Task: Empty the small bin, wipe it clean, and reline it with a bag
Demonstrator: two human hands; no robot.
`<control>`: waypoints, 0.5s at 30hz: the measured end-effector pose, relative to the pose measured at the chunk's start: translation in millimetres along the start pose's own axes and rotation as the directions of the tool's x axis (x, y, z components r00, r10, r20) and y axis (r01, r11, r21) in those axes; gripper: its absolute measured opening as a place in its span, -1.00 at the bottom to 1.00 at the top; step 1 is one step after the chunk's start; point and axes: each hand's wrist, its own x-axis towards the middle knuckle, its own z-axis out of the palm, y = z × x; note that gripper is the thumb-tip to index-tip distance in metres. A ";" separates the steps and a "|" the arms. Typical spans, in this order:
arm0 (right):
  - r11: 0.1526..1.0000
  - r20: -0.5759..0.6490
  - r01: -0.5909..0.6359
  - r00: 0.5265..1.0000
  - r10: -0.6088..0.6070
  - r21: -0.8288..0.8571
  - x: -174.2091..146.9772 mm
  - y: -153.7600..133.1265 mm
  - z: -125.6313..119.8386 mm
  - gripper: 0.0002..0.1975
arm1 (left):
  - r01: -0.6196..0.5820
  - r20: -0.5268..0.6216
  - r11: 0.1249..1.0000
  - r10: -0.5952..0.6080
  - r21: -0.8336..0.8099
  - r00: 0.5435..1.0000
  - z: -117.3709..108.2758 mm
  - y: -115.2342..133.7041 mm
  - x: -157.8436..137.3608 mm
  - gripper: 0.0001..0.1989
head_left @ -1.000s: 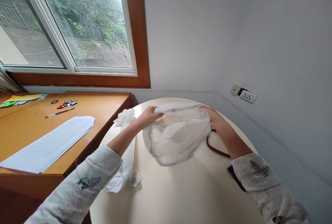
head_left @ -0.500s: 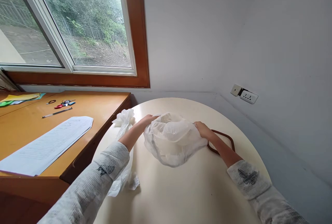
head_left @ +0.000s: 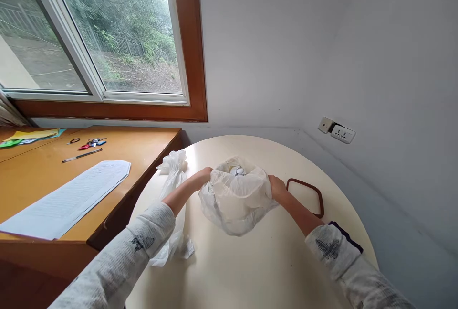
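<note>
A white, see-through plastic bag (head_left: 238,199) is spread over a rounded bin-like container on the cream table, its mouth facing up. My left hand (head_left: 205,176) is closed on the bag's edge at the left side. On the opposite side my right hand (head_left: 277,187) grips the edge too. Something small and white with dark marks (head_left: 236,170) shows inside the opening; I cannot make out what it is. A brown rounded frame (head_left: 321,201) lies flat just right of my right hand. Left of the bag stretches another crumpled plastic bag (head_left: 174,170), gathered at its top.
The round table (head_left: 246,271) stands against the wall, beside a wooden desk (head_left: 143,144). On the desk are sheets of paper (head_left: 71,199), a pen (head_left: 81,155), scissors (head_left: 84,147) and coloured papers (head_left: 32,134). A dark-edged object (head_left: 346,237) lies partly behind my right sleeve.
Both hands have drawn the bag's edge down and outward. Its mouth is wider, and the white thing inside has come into view. The right forearm has shifted left, uncovering more of the brown frame.
</note>
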 end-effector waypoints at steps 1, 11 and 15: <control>1.000 -0.015 0.010 1.000 -0.010 0.019 -0.7 1.1 -2.6 -0.73 | -0.005 -0.005 1.000 0.005 0.003 1.000 -1.7 -0.3 -0.6 -0.71; 0.963 -0.346 0.120 0.938 -0.030 0.241 -13.0 4.5 -55.1 -0.71 | -0.273 -0.308 0.961 0.271 0.035 0.912 -34.3 29.0 -25.7 -0.60; 0.823 -0.485 0.446 0.839 -0.247 0.351 -42.8 -24.1 -76.5 -0.76 | -0.384 -0.188 0.915 0.402 0.123 0.896 -34.6 46.3 -44.1 -0.52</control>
